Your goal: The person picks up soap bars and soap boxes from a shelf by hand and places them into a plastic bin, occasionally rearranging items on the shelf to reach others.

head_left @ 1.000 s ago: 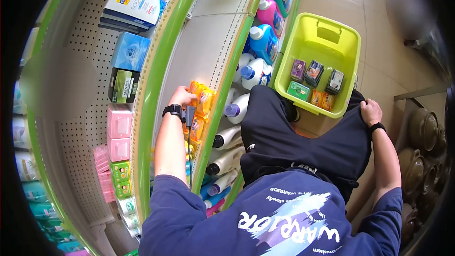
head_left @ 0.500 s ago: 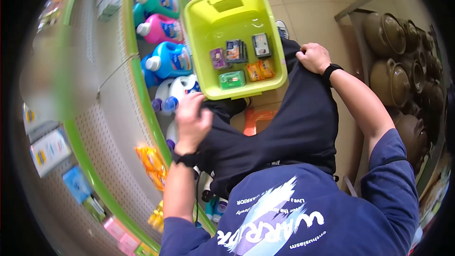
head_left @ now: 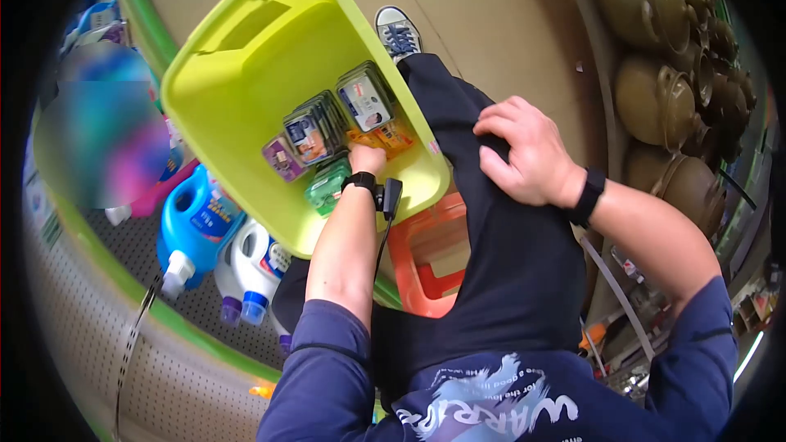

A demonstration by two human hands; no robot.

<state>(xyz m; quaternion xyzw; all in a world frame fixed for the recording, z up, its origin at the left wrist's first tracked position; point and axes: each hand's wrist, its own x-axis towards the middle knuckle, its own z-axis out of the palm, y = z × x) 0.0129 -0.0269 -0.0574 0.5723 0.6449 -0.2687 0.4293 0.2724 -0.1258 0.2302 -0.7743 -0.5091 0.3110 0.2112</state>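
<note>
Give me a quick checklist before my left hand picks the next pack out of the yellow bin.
1. Left hand inside the yellow bin: ok.
2. Hand over the orange packs: ok, it is right at them.
3. Fingers closed on a pack: cannot tell, they are hidden under the hand.
4. Green pack and dark packs lying clear beside the hand: ok.
5. Right hand out of the bin, resting on the trouser leg: ok.
</note>
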